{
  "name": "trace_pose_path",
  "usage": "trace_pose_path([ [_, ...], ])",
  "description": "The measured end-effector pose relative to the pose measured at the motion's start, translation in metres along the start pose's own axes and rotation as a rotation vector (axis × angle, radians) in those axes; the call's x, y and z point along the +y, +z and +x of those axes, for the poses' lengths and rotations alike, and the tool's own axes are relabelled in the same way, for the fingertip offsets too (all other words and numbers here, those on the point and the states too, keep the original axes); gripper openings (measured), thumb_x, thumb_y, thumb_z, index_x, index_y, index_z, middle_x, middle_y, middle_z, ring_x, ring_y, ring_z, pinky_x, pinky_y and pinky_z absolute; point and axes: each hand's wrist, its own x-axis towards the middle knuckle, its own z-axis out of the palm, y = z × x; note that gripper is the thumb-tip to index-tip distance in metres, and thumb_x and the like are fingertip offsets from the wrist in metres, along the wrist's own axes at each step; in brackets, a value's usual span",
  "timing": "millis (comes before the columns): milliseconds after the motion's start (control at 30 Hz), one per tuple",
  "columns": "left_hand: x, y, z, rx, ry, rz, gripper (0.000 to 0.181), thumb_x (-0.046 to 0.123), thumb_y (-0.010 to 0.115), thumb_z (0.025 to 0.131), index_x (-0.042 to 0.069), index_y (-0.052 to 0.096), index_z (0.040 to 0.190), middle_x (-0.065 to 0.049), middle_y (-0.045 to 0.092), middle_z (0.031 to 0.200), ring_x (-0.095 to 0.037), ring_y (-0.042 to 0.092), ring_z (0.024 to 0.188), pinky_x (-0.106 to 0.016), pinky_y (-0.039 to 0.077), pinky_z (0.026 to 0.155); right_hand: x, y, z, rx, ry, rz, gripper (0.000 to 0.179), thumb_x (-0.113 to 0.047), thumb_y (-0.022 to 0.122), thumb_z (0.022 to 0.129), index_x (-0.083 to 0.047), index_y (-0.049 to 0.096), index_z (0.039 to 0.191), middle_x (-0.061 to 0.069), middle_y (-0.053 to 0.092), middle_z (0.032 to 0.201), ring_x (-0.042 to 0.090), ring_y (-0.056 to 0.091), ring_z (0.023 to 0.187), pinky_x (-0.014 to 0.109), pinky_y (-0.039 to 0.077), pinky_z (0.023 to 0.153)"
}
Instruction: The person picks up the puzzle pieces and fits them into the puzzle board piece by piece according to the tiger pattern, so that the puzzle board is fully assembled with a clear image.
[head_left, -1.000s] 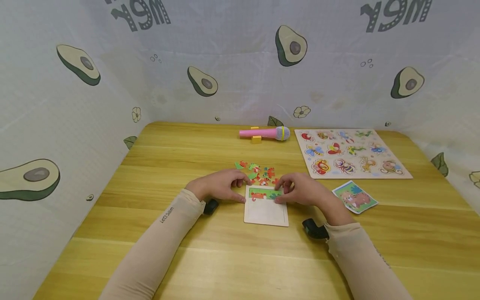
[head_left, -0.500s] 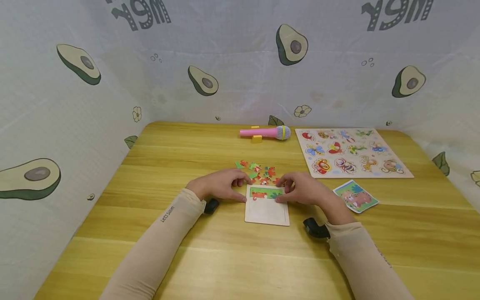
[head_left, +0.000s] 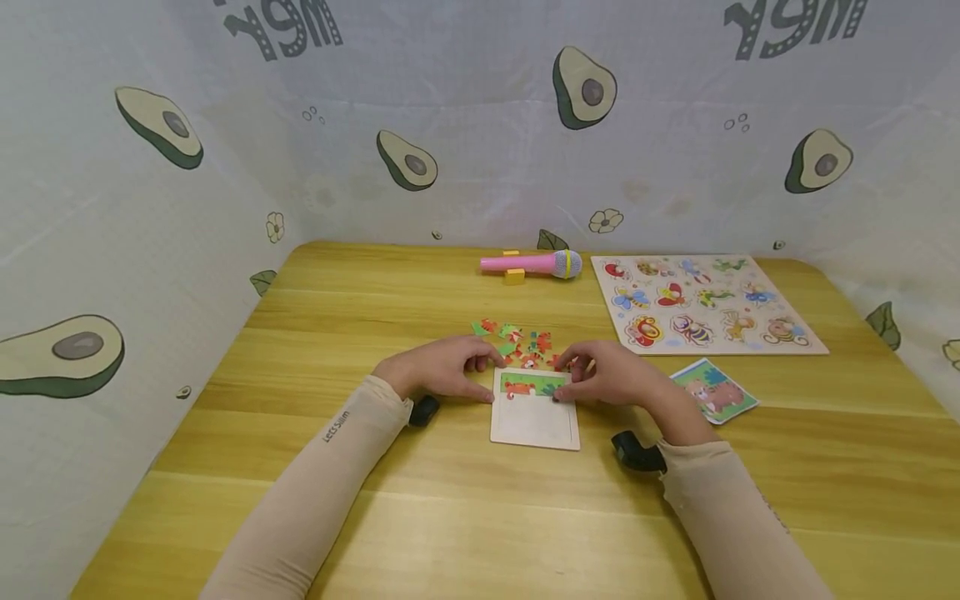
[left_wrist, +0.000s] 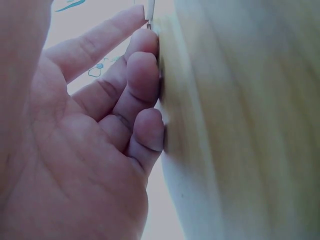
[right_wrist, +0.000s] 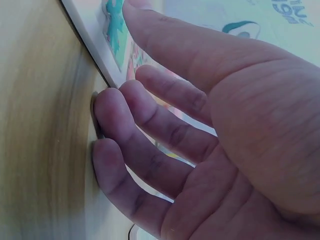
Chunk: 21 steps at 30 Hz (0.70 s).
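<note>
A small pale puzzle board [head_left: 534, 427] lies flat on the table. A strip of green and orange puzzle pieces [head_left: 519, 386] fills its top part; the lower part is bare. At the board's left edge, my left hand [head_left: 446, 368] touches with index finger and thumb, its other fingers bent against the tabletop in the left wrist view. On the right, my right hand [head_left: 617, 377] rests its thumb over the green piece [head_left: 550, 389] at the strip's end, while its index finger reaches the top right corner. Loose puzzle pieces [head_left: 512, 335] are heaped just beyond the board.
A picture card [head_left: 716, 392] of an animal lies right of the right hand. Behind it is a large insect puzzle board [head_left: 705, 304]. A pink toy microphone [head_left: 528, 264] lies at the back of the wooden table [head_left: 375, 292], near the avocado-print cloth [head_left: 480, 100].
The right hand and forearm have shifted slightly, so its wrist now overlaps the card's left corner. The left hand keeps its place at the board; the strip looks the same.
</note>
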Motion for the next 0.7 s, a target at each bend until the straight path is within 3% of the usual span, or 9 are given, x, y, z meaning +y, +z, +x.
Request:
trace_pose_path([
  [167, 0.000, 0.000, 0.000, -0.006, -0.001, -0.007, 0.048, 0.031, 0.082, 0.087, 0.012, 0.065, 0.128, 0.001, 0.054, 0.099, -0.016, 0.049, 0.094, -0.030, 0.043, 0.083, 0.005, -0.005, -0.003, 0.028, 0.009, 0.013, 0.033, -0.025, 0.076, 0.093, -0.006, 0.069, 0.119, 0.005, 0.063, 0.093, 0.021, 0.056, 0.079, 0.034, 0.047, 0.068],
  [367, 0.000, -0.001, 0.000, 0.001, -0.002, -0.018, 0.048, 0.030, 0.082, 0.087, 0.012, 0.064, 0.128, 0.000, 0.054, 0.100, -0.016, 0.049, 0.095, -0.030, 0.042, 0.084, 0.010, -0.008, -0.002, 0.115, 0.044, -0.061, 0.027, -0.015, 0.065, 0.099, -0.002, 0.066, 0.123, 0.012, 0.063, 0.100, 0.024, 0.057, 0.083, 0.036, 0.048, 0.069],
  [700, 0.001, -0.002, -0.001, -0.002, -0.003, -0.002, 0.049, 0.031, 0.082, 0.087, 0.011, 0.064, 0.129, 0.001, 0.054, 0.100, -0.016, 0.049, 0.095, -0.030, 0.042, 0.084, 0.015, -0.006, 0.003, 0.071, 0.002, -0.115, 0.032, -0.015, 0.066, 0.099, -0.001, 0.067, 0.127, 0.014, 0.062, 0.105, 0.025, 0.056, 0.087, 0.040, 0.047, 0.075],
])
